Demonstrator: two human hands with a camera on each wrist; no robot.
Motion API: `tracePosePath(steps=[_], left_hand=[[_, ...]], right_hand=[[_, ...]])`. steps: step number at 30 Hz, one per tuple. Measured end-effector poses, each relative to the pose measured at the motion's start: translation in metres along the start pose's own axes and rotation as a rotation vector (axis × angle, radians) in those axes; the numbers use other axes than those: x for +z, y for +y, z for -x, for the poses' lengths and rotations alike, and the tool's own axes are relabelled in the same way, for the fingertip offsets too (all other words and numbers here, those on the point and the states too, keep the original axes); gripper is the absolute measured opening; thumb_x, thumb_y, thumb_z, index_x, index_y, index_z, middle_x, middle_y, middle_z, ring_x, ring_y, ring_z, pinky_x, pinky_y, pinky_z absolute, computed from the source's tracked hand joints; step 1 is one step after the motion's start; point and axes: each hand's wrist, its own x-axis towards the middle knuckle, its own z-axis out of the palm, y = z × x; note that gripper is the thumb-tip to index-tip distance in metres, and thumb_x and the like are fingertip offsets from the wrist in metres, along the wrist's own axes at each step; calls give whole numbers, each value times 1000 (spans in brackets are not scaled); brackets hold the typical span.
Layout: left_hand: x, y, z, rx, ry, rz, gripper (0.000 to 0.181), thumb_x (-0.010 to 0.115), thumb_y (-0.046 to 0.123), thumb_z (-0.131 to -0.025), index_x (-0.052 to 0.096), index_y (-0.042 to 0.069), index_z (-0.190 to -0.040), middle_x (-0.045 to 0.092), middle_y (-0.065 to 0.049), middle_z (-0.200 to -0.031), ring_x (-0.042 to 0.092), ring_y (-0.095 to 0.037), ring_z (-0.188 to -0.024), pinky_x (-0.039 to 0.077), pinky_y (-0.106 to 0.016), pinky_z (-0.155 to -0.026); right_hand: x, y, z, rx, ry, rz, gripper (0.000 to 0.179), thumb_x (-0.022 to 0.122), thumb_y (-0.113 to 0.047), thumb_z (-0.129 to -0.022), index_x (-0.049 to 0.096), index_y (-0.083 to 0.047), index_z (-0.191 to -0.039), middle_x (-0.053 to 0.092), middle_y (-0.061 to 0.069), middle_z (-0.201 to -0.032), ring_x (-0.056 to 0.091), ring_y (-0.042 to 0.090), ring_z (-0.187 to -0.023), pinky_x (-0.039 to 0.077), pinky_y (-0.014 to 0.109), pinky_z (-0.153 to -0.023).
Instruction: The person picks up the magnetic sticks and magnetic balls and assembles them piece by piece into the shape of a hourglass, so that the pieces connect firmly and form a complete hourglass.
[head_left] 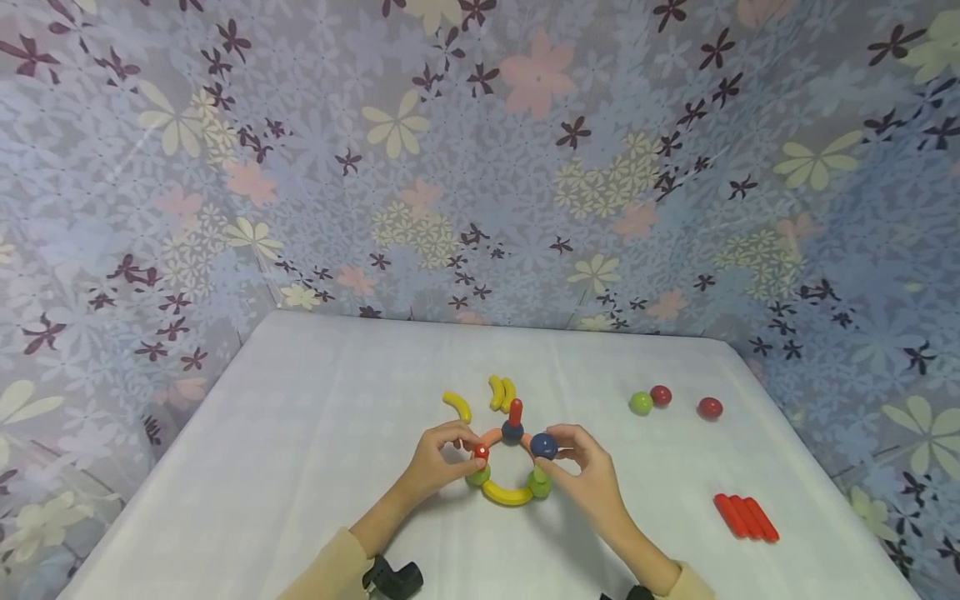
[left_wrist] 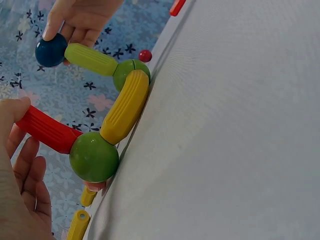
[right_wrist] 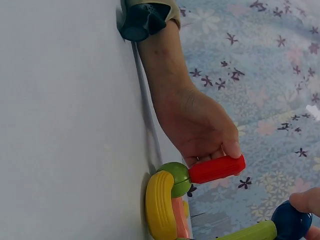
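My left hand (head_left: 442, 457) pinches the top of an upright red stick (left_wrist: 47, 130), whose lower end meets a green ball (left_wrist: 94, 157). With thumb and fingers, my right hand (head_left: 588, 471) holds a blue ball (head_left: 543, 446) at the top of a light green stick (left_wrist: 90, 59). That stick stands on another green ball (left_wrist: 131, 72). A curved yellow piece (head_left: 507, 495) joins both green balls at the near side of a ring. At the ring's far side, orange curved pieces (head_left: 491, 437) meet a dark blue ball (head_left: 513, 432) bearing a red stick (head_left: 515, 411).
Curved yellow pieces (head_left: 457, 406) lie on the white-covered table (head_left: 337, 392) beyond the ring. Farther right sit a loose green ball (head_left: 641, 403) and two red balls (head_left: 710, 408). Red sticks (head_left: 746, 517) lie side by side at the near right. A flowered cloth (head_left: 480, 167) hangs behind.
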Motion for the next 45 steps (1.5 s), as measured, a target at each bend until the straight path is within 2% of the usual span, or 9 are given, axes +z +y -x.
tracePosePath(steps=[6,13,19,23,27,30,34,38,45], left_hand=[[0,-5,2,-22,-1,10,14,75,7,-78,70,6,-91,67,-10,-84,60,-15,-81,48,-28,-73],[2,-6,2,17,18,-15,16,75,13,-79,71,8,-94,69,-6,-84,61,-11,-80,48,-23,-70],[7,1,1,-93,23,-36,20,75,11,-79,72,7,-99,69,-9,-83,61,-20,-78,48,-26,-71],[11,4,0,-139,42,-53,21,75,5,-78,72,4,-99,69,-13,-83,60,-26,-77,48,-29,-69],[15,23,-3,-134,31,-50,21,74,4,-79,71,0,-100,69,-15,-85,59,-29,-77,49,-31,-70],[18,37,-4,-124,16,-48,21,73,4,-80,71,-2,-100,69,-16,-86,59,-28,-77,50,-30,-71],[23,21,-1,-163,21,-55,22,73,7,-81,71,1,-102,70,-13,-89,61,-27,-79,51,-29,-73],[27,9,1,-192,29,-46,23,74,16,-82,72,7,-103,71,-7,-91,62,-20,-81,51,-26,-74],[26,7,3,-108,27,-43,18,74,17,-82,73,9,-98,69,-6,-83,55,-7,-70,49,-22,-65]], right_hand=[[3,5,2,-80,-18,3,34,75,-3,-77,62,-3,-108,67,12,-103,60,2,-90,52,20,-80],[8,14,3,-56,15,80,39,76,0,-75,62,-3,-111,70,10,-103,61,-3,-88,52,20,-82],[12,23,4,-112,6,65,39,74,4,-75,62,-3,-112,72,11,-100,63,-4,-87,56,29,-73],[16,26,1,-104,-5,46,38,74,-1,-78,62,-6,-113,73,10,-99,64,-2,-88,56,29,-73],[19,29,-1,-108,-5,52,36,74,-3,-78,64,-6,-112,73,10,-96,64,1,-86,55,25,-72],[22,17,-1,-78,-17,75,34,74,-2,-78,64,-4,-111,74,11,-95,66,8,-85,55,30,-73],[24,-6,1,-6,-46,109,31,72,0,-79,65,-2,-109,74,12,-95,66,18,-85,54,37,-75],[25,-8,3,-19,-40,131,31,72,1,-78,65,-1,-108,74,11,-94,66,21,-84,54,36,-74],[26,-4,6,-20,3,127,30,74,4,-76,66,-1,-104,73,10,-93,66,20,-85,55,35,-77]])
